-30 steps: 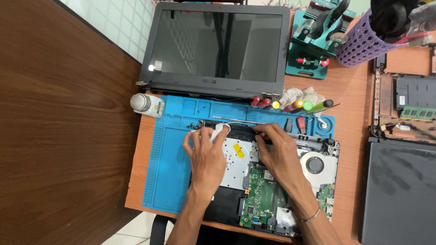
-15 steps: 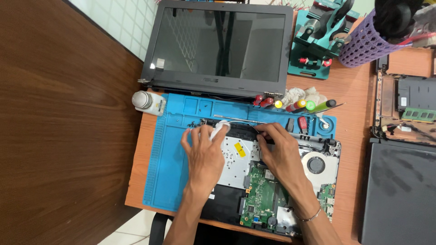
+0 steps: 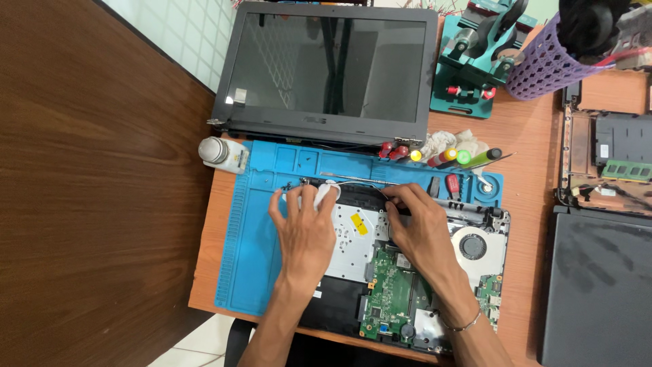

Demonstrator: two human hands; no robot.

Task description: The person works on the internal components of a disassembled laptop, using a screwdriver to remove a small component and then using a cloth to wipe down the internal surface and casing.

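Resting on the opened laptop base [image 3: 407,285], both hands are working at its upper edge on the blue repair mat [image 3: 251,258]. The left hand [image 3: 305,231] is pressing a small white cloth [image 3: 323,195] under its curled fingers, while the right hand [image 3: 424,228] is pinching a thin black cable [image 3: 380,194] just beside it. A detached screen [image 3: 333,68] is lying behind the mat.

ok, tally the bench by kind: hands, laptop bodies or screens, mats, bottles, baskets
Hands: 2, left hand and right hand, both on the opened laptop base
Laptop parts: 2, that base and the detached screen panel
Blue work mat: 1
White bottle: 1
Purple mesh basket: 1
Total: 7
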